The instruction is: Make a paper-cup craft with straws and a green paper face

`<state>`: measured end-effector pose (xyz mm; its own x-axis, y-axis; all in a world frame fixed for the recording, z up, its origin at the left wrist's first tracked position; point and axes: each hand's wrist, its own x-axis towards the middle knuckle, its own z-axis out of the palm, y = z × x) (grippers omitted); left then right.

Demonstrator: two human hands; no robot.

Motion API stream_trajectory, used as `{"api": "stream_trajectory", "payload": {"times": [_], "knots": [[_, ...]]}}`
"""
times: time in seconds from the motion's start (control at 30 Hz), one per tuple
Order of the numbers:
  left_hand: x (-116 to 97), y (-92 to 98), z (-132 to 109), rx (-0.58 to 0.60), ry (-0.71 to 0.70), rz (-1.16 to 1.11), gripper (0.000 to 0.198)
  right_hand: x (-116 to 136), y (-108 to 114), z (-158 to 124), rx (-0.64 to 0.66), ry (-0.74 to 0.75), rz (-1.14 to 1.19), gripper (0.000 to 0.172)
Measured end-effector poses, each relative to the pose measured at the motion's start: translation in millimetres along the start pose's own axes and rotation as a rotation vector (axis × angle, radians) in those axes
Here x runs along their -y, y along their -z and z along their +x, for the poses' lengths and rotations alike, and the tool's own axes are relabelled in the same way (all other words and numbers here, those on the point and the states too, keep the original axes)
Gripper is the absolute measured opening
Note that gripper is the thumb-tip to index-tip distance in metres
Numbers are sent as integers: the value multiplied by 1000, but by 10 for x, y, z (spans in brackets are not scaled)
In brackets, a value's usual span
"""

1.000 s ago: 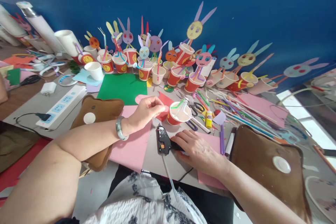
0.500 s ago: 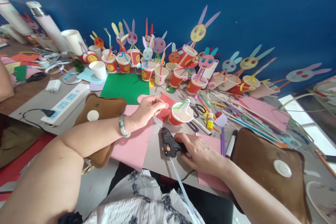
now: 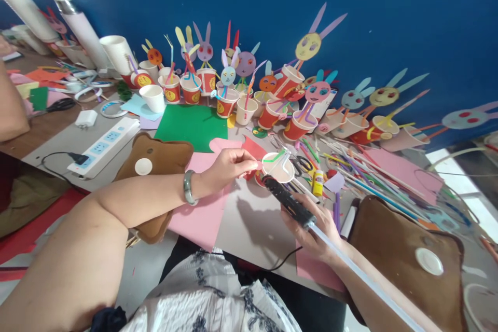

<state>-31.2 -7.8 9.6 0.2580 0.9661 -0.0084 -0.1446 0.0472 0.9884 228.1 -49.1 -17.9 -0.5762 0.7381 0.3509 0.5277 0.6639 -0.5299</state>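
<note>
My left hand (image 3: 229,168) pinches a small pink paper piece (image 3: 259,165) between thumb and fingertips, right beside a paper cup (image 3: 279,171). That cup stands upright, with a green straw (image 3: 275,157) and a white straw (image 3: 286,165) bent over its mouth. My right hand (image 3: 316,225) is wrapped round a black hot glue gun (image 3: 288,199), raised above the table. The gun's front end points toward the cup and the pink piece. A long clear glue stick (image 3: 360,272) runs out of its back over my right forearm.
Several rabbit figures on cups (image 3: 299,124) line the blue wall. A yellow glue bottle (image 3: 318,183), scissors (image 3: 301,165) and loose straws lie to the right. Brown cushions (image 3: 406,241) flank the work area. A power strip (image 3: 103,148) and green paper (image 3: 190,127) are left; another person's arm (image 3: 11,98) shows there.
My right hand has lifted the glue gun off the table and turned it toward the cup. My left hand has brought the pink paper piece slightly closer to the cup.
</note>
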Motion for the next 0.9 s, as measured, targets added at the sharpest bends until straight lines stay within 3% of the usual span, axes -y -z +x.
{"api": "stream_trajectory", "payload": {"times": [0.17,0.5,0.9], "knots": [[31,1,-2,14,-42,33,22,-54,-35,-41,-96,-20,-62,22],[40,-11,-26,45,-76,11,30,-34,-26,-42,-34,-45,-87,21],[42,-1,-30,81,-74,-2,26,28,22,-20,-14,-17,-63,10]]}}
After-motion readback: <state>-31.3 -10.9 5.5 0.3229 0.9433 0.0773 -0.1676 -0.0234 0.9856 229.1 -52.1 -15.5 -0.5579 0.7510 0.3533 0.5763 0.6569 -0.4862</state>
